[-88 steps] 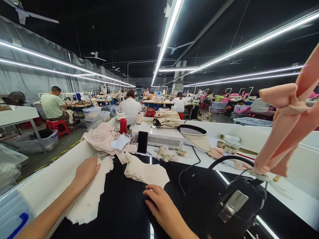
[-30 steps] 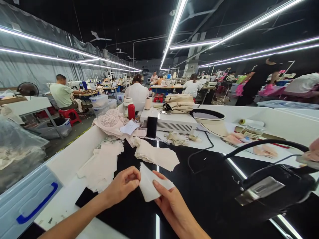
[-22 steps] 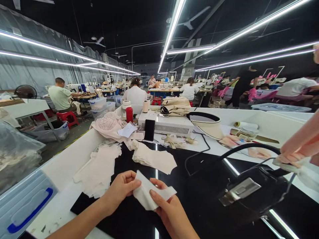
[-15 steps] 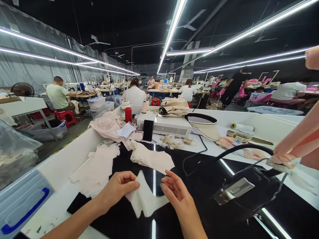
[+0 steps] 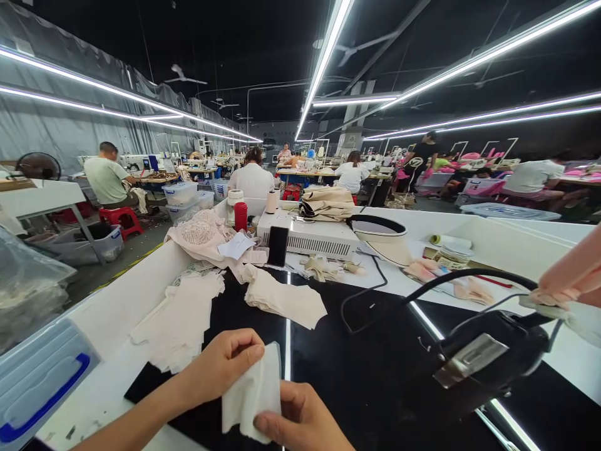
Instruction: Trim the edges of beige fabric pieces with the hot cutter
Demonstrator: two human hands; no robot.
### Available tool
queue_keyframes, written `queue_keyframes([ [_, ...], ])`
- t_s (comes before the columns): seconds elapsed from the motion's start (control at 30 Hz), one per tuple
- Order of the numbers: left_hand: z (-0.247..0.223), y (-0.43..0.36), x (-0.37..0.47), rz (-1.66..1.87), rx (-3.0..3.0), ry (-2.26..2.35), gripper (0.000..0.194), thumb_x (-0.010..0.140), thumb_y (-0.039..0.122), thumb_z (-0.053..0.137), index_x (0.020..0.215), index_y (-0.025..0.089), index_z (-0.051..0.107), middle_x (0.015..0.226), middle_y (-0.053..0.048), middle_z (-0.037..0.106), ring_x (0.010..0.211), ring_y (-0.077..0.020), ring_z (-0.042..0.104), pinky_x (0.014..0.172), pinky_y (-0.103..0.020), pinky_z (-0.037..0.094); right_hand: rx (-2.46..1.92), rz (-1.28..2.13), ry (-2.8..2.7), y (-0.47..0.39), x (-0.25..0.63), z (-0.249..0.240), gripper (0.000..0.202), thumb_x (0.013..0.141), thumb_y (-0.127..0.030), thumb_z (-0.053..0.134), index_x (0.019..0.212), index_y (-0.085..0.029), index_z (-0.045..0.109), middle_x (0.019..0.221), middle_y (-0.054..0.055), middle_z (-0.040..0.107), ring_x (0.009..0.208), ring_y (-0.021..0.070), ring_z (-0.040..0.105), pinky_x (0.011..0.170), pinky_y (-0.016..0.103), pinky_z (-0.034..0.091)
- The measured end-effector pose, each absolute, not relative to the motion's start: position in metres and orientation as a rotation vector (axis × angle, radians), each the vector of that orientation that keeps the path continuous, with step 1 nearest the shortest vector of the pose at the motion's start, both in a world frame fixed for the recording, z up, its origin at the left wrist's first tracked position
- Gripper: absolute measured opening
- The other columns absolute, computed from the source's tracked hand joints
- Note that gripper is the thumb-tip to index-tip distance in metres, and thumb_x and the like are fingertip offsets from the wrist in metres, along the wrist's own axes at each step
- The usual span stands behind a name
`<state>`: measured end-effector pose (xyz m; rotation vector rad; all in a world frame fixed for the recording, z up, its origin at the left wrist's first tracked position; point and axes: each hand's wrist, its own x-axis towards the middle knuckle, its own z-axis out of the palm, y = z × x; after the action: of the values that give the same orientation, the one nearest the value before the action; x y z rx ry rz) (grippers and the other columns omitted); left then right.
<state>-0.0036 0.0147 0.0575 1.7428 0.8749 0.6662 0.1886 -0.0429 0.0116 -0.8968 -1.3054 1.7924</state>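
My left hand [image 5: 235,360] pinches the upper edge of a white fabric piece [image 5: 256,394] between thumb and fingers. Lower down, my right hand [image 5: 300,416] grips the same piece at its right side, thumb in front and fingers behind. The fabric hangs nearly upright, with soft folds, over the black tabletop [image 5: 366,369]. Beyond it lies a stack of cream fabric pieces [image 5: 284,297]. Left of my hands is a larger spread of pale fabric pieces [image 5: 181,322], touching neither hand.
At right stands a black device [image 5: 493,351] with a metal plate and a cord; pale pink material [image 5: 570,275] is above it. A phone [image 5: 278,245] leans on a white box [image 5: 310,235]. A visor [image 5: 382,238] and red thread spool [image 5: 240,217] sit behind. Co-workers sit beyond.
My right hand has moved down and left and closed on the fabric. The fabric has come lower and nearer. The black device has shifted right.
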Motion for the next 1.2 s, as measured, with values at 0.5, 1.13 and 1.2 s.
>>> queue_keyframes([
  [0.5, 0.059, 0.021, -0.003, 0.957, 2.907, 0.601, 0.033, 0.113, 0.025, 0.04, 0.099, 0.021, 0.069, 0.073, 0.0, 0.064, 0.062, -0.0148, 0.056, 0.057, -0.028, 0.034, -1.368, 0.865, -1.807, -0.034, 0.218, 0.015, 0.021, 0.095, -0.024, 0.057, 0.08, -0.023, 0.073, 0.076, 0.0, 0.066, 0.07, 0.0174, 0.061, 0.065, 0.026, 0.047],
  [1.13, -0.032, -0.009, 0.032, 0.926, 3.04, 0.409, 0.022, 0.102, 0.037, 0.07, 0.118, 0.023, 0.065, 0.111, -0.003, 0.074, 0.097, -0.0204, 0.068, 0.085, -0.029, 0.057, -1.516, -0.248, -2.219, -0.035, 0.249, -0.013, 0.045, 0.094, 0.005, 0.055, 0.125, -0.024, 0.069, 0.119, 0.006, 0.076, 0.114, 0.0222, 0.068, 0.099, 0.035, 0.054],
  [1.2, -0.032, -0.009, 0.031, 0.917, 3.032, 0.408, 0.023, 0.101, 0.035, 0.072, 0.12, 0.023, 0.066, 0.111, -0.003, 0.074, 0.099, -0.0208, 0.069, 0.088, -0.029, 0.058, -1.48, -0.244, -2.269, -0.04, 0.245, -0.013, 0.032, 0.096, -0.001, 0.061, 0.115, -0.025, 0.071, 0.107, 0.003, 0.077, 0.102, 0.0199, 0.071, 0.091, 0.032, 0.055],
])
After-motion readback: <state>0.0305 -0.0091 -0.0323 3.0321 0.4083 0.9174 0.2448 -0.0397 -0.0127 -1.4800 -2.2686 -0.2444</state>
